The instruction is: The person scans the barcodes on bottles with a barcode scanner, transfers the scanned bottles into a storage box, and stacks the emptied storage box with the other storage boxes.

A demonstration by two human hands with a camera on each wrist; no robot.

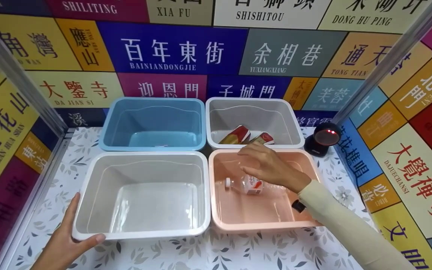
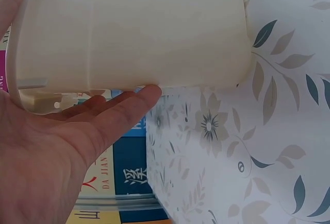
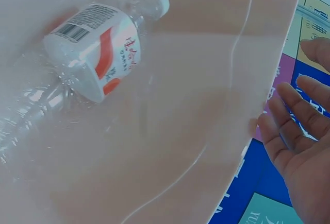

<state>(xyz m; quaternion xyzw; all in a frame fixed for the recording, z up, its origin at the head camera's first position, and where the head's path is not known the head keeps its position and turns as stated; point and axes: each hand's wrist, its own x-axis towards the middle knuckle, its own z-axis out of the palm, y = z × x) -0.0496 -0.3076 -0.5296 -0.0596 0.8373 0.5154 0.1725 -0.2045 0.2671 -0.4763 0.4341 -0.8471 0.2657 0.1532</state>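
My left hand [image 1: 64, 240] rests at the near left corner of a white plastic bin [image 1: 141, 236]. Its thumb lies at the front rim and its fingers extend along the outer side wall, as the left wrist view also shows. Above the peach bin [image 1: 253, 226] hovers my right hand [image 1: 266, 165], fingers loosely bent, holding nothing. Below it, inside that bin, a clear plastic bottle [image 1: 253, 185] lies on its side, its white cap pointing left. The right wrist view shows the bottle's label [image 3: 98, 44] with a barcode and red print, apart from the fingers [image 3: 294, 100].
Behind stand a blue bin [image 1: 152, 148] and a grey bin [image 1: 253, 145] with red-and-gold cans [image 1: 241, 133] inside. A black scanner [image 1: 323, 138] with red lights stands right of the bins. Lettered panels [image 1: 178, 48] enclose the leaf-patterned table [image 1: 171, 255].
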